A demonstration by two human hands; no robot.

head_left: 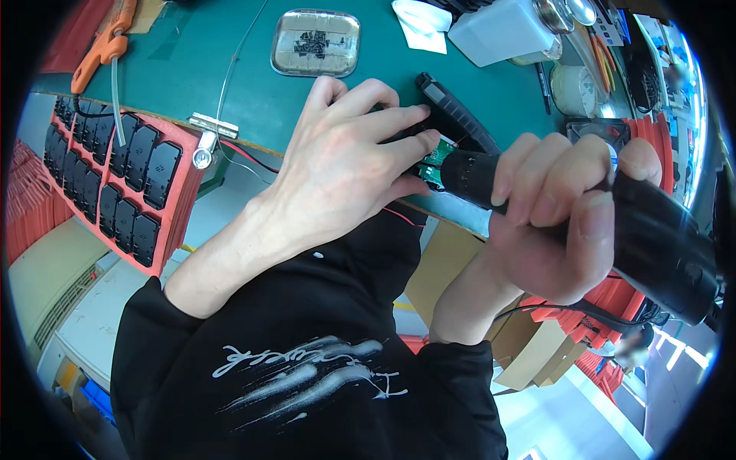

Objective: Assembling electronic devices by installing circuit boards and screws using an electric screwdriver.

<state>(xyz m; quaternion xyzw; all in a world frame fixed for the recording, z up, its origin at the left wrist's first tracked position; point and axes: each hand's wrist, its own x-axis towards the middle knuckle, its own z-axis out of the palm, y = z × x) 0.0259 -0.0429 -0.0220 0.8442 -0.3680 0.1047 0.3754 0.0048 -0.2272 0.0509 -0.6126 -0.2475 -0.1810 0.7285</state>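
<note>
My right hand (556,207) is wrapped round a thick black electric screwdriver (663,245). Its front end points left, right up against a small green circuit board (431,175). The fingers of my left hand (345,149) are curled over this board and a dark part beside it, pressing them at the table's near edge. Most of what lies under that hand is hidden, and so is the screwdriver's tip. Just beyond the board, a long black plastic housing (460,113) lies slantwise on the green mat. A thin red wire (402,217) sticks out below my left hand.
A metal tray (316,65) of small dark screws lies at the back. Far left are an orange glue gun (103,54) and a red foam tray (172,211) of black plastic cases. A binder clip (205,142) grips the table edge. A white bottle (502,34) lies back right.
</note>
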